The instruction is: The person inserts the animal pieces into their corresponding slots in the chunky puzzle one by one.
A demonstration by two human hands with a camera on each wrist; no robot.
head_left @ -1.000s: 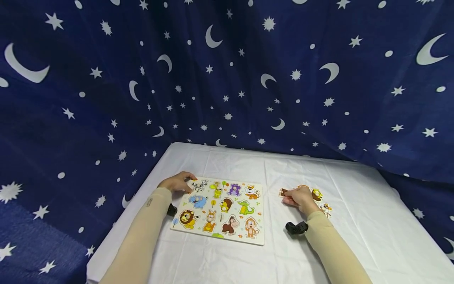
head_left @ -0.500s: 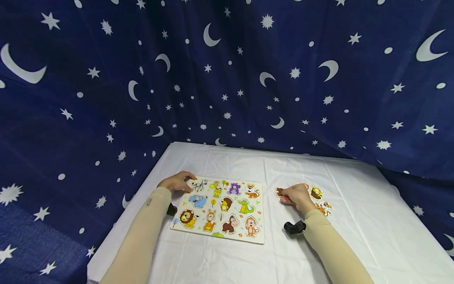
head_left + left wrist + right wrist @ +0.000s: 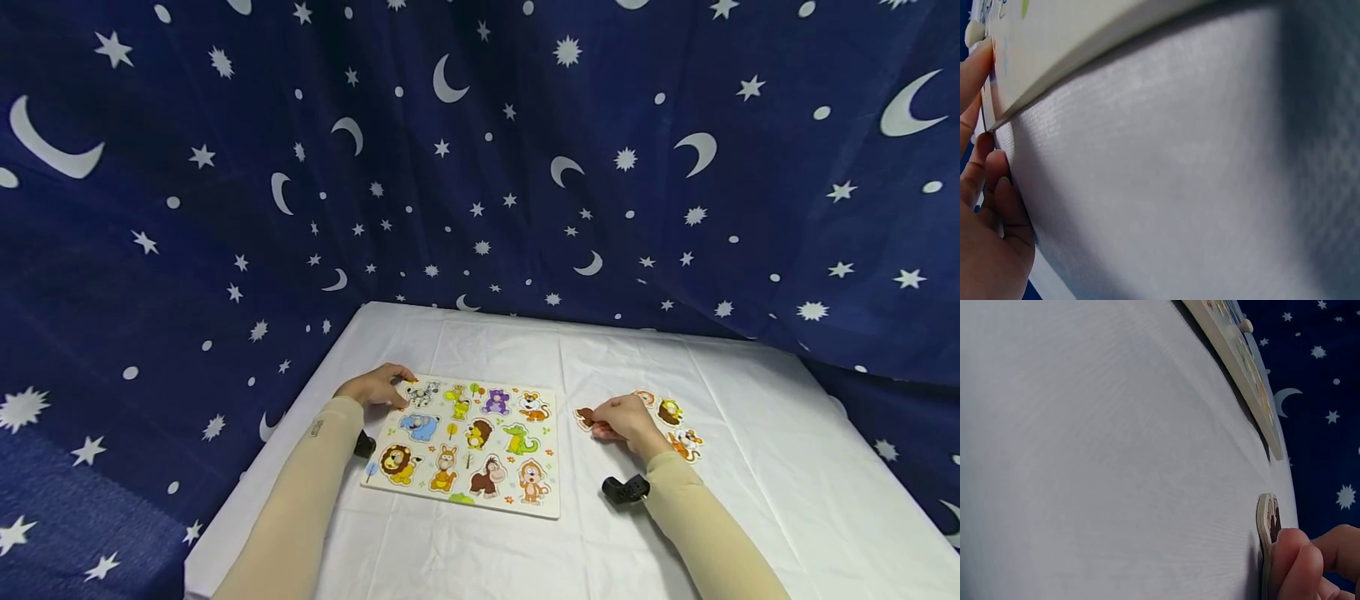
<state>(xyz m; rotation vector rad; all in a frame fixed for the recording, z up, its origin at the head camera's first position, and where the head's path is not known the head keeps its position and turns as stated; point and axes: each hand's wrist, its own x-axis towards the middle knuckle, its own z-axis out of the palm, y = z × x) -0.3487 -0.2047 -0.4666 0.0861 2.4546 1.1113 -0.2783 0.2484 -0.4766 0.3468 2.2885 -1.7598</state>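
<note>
The left hand (image 3: 372,388) grips the upper left corner of the board (image 3: 462,475), which lies flat in the lower middle of the head view. The board is cream-coloured, with eleven bright cartoon animals in rows of four, three and four. Which of them are separate, lifted-out or fitted pieces is too small to tell.

Further right, the right hand (image 3: 626,419) pinches one brown piece (image 3: 582,419), right of centre in the lower half of the frame. It is white-rimmed, with a thick, pale wooden edge in the right wrist view. The fingers cover much of it, so its animal cannot be made out.

Three other pieces show beyond that hand: an orange one (image 3: 646,398) partly covered, a yellow-and-brown one (image 3: 670,412), and a striped orange-and-white one (image 3: 686,445).

Each wrist view cuts off most of the board, showing one round knob clearly; the left hand is cropped by the frame's left edge.
</note>
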